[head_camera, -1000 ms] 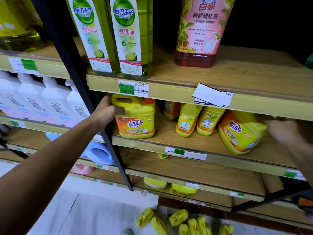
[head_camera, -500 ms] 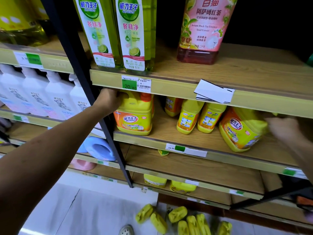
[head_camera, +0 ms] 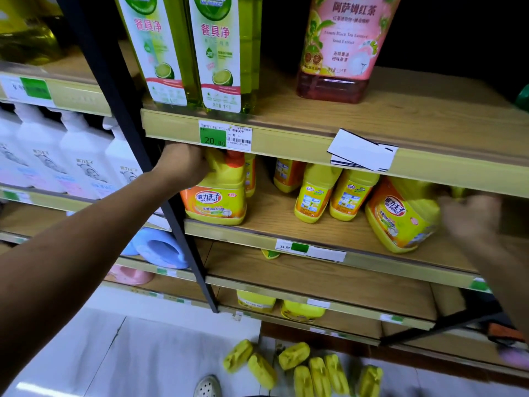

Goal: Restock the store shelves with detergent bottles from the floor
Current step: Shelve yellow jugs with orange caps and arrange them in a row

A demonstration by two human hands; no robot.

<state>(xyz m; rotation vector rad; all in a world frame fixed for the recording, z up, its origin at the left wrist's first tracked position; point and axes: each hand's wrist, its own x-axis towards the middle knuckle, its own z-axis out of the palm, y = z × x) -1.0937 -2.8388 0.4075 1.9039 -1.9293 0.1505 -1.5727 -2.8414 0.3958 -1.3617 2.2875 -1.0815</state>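
My left hand [head_camera: 183,164] grips the handle side of a yellow and orange detergent jug [head_camera: 217,199] that stands upright at the left end of the middle shelf [head_camera: 272,227]. The hand and the jug's top are partly tucked under the upper shelf's edge. At the right end my right hand [head_camera: 469,216], blurred, holds the top of a second, tilted yellow jug [head_camera: 400,219] whose base rests on the shelf. Several yellow detergent bottles [head_camera: 300,368] lie on the floor below.
Two smaller yellow bottles [head_camera: 315,193] [head_camera: 352,196] stand between the jugs, others behind. A black upright post [head_camera: 160,181] runs beside my left wrist. Tall green bottles [head_camera: 217,53] and a red one [head_camera: 337,53] stand on the upper shelf. White bottles [head_camera: 71,161] fill the left bay.
My left hand has pushed the upright jug deeper onto the shelf, under the upper shelf's edge. The right hand and the tilted jug have stayed about where they were.
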